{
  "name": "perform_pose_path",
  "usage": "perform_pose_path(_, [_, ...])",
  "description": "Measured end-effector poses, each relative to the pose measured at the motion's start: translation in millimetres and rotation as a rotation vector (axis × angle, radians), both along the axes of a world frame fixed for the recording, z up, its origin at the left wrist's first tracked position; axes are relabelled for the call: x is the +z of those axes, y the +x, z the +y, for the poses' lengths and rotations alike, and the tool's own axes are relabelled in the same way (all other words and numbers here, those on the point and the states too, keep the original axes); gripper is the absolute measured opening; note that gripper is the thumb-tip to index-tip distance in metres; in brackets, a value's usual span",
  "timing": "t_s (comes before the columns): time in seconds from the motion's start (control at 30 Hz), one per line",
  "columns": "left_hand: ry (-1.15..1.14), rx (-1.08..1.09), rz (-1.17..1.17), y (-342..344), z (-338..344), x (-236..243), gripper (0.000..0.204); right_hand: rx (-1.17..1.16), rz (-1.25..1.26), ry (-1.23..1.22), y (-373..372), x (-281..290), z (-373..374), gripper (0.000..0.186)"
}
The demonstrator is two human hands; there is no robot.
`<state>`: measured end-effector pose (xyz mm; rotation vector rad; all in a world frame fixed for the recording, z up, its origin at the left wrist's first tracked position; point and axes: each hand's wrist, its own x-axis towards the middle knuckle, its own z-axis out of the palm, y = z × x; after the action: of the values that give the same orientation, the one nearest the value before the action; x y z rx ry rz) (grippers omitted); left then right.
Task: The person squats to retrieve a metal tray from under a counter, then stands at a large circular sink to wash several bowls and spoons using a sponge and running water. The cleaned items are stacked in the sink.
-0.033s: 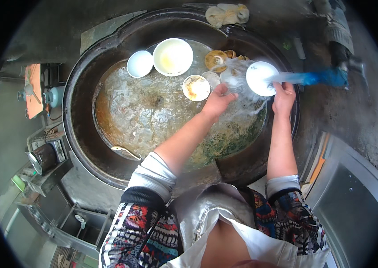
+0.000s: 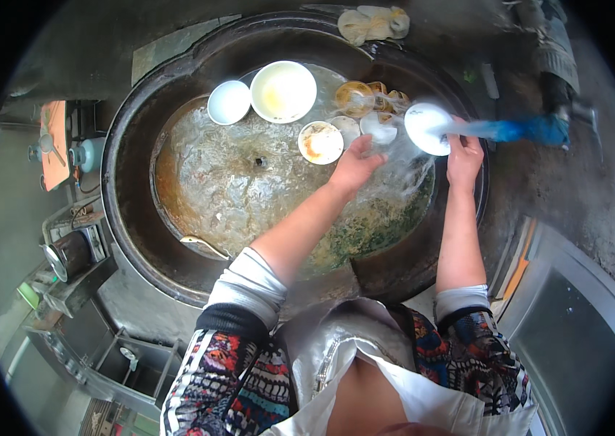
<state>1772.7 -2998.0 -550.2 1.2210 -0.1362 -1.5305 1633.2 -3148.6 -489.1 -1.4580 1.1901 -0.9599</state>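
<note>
In my right hand (image 2: pixel 466 152) is a white dish (image 2: pixel 424 129), held at the right of the basin under a stream of water (image 2: pixel 496 131) from a blue hose end (image 2: pixel 545 129); spray fans leftward off it. My left hand (image 2: pixel 362 161) reaches into the basin, fingers apart and empty, just right of a small soiled bowl (image 2: pixel 320 144). Behind that sit a white dish piece (image 2: pixel 378 127) and several yellowish bowls (image 2: pixel 354 98). A large cream bowl (image 2: pixel 283 91) and a smaller white bowl (image 2: pixel 228 102) lie farther back left in the wide dark basin (image 2: pixel 136 167).
A pale cloth (image 2: pixel 373 24) rests beyond the back rim. At left are an orange board (image 2: pixel 55 145), a gas cylinder (image 2: pixel 88 156), a metal pot (image 2: pixel 67 256) and a steel sink (image 2: pixel 126 363). A metal-framed panel (image 2: pixel 565 305) stands lower right, below a pipe (image 2: pixel 554 58).
The dish in my right hand has shifted slightly right and tilted a little, with my hand following. My left hand has barely moved.
</note>
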Motion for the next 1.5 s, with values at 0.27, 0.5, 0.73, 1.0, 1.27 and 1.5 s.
perform_pose_path(0.27, [-0.015,0.199,-0.106,23.7,37.4,-36.1,0.043,0.66,0.253,0.331,52.1,-40.7,43.5,0.02])
perform_pose_path(0.5, [0.311,0.442,-0.162,51.4,170.0,-58.7,0.022,0.731,0.989,-0.015,92.8,-152.8,60.0,0.029])
perform_pose_path(0.73, [0.491,0.459,-0.164,40.4,258.7,-16.2,0.02,0.305,0.487,0.422,57.3,-165.1,43.7,0.018])
perform_pose_path(1.0, [0.341,0.504,-0.059,23.9,255.7,3.1,0.023,-0.073,0.062,0.782,23.7,-96.4,-3.3,0.016])
perform_pose_path(1.27, [0.191,0.432,-0.108,18.6,246.9,21.5,0.038,-0.027,0.405,0.317,1.0,-54.6,-1.8,0.012])
perform_pose_path(1.5, [0.12,0.35,-0.164,12.7,236.3,26.5,0.041,-0.017,0.173,0.228,24.2,-37.0,-5.9,0.019])
